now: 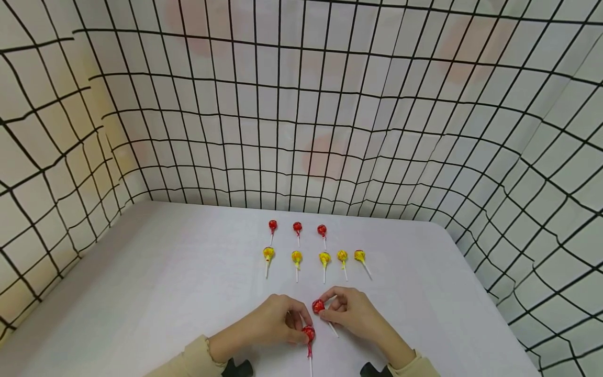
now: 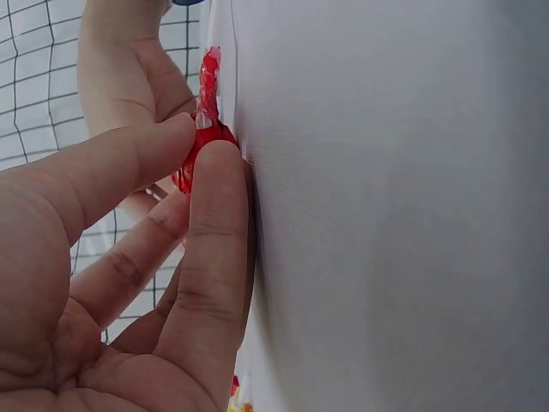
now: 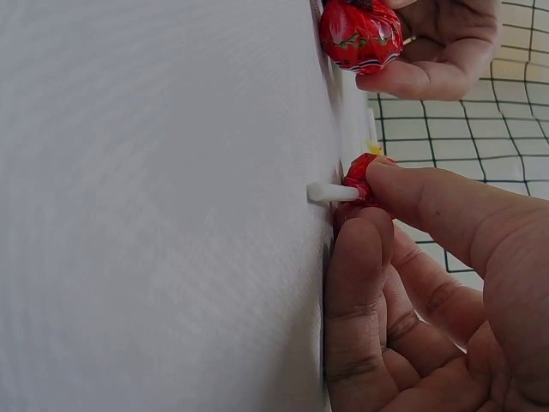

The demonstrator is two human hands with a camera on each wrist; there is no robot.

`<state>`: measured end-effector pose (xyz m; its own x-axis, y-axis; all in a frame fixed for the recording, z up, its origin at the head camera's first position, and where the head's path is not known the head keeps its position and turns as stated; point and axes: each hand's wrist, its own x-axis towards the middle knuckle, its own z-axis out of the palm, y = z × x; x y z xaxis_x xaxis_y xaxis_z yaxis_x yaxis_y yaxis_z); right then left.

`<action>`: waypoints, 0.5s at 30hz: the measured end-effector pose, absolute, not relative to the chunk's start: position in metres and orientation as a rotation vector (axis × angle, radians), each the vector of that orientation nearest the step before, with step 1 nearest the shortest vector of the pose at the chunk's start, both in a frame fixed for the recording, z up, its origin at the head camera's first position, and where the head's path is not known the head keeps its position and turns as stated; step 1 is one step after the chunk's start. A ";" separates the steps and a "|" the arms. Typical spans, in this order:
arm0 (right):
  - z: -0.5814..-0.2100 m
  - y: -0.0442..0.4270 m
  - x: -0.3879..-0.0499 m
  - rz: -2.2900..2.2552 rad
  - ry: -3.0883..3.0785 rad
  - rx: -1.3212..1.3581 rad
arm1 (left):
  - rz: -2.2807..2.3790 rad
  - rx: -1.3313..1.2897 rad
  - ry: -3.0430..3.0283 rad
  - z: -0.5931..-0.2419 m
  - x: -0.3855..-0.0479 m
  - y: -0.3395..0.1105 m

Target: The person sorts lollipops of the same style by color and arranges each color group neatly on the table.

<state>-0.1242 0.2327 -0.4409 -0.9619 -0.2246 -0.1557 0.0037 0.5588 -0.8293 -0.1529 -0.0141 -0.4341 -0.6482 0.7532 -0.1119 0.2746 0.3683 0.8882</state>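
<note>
My left hand point(image 1: 281, 319) pinches a red-wrapped lollipop point(image 1: 308, 333) between thumb and fingers, its stick pointing toward me. In the left wrist view the twisted wrapper point(image 2: 208, 81) shows beyond the fingertips. Just to the right and slightly farther away, my right hand point(image 1: 350, 312) pinches another red lollipop point(image 1: 318, 306), whose white stick slants down to the right. The right wrist view shows that stick's white end point(image 3: 326, 192) close to the tabletop, and the left hand's lollipop point(image 3: 360, 36) above it. Both hands are low over the white table.
Beyond the hands lies a row of several yellow lollipops point(image 1: 324, 258). Behind it is a row of three red lollipops point(image 1: 297, 226), sticks toward me. The white table point(image 1: 155, 272) is bordered by a black wire grid point(image 1: 282, 123) at the back and sides.
</note>
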 end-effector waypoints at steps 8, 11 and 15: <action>-0.441 0.233 -0.126 -1.351 2.556 -0.181 | 1.220 0.903 2.132 -0.432 -0.152 -0.014; -0.441 0.233 -0.126 -1.351 2.552 -0.167 | 1.220 0.901 2.128 -0.432 -0.152 -0.015; -0.441 0.233 -0.126 -1.361 2.549 -0.153 | 1.223 0.900 2.128 -0.432 -0.152 -0.015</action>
<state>-0.1256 0.2326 -0.4411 -0.9640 -0.2070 -0.1669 0.0235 0.5589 -0.8289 -0.1522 -0.0147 -0.4316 -0.6433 0.7577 -0.1094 0.2868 0.3710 0.8832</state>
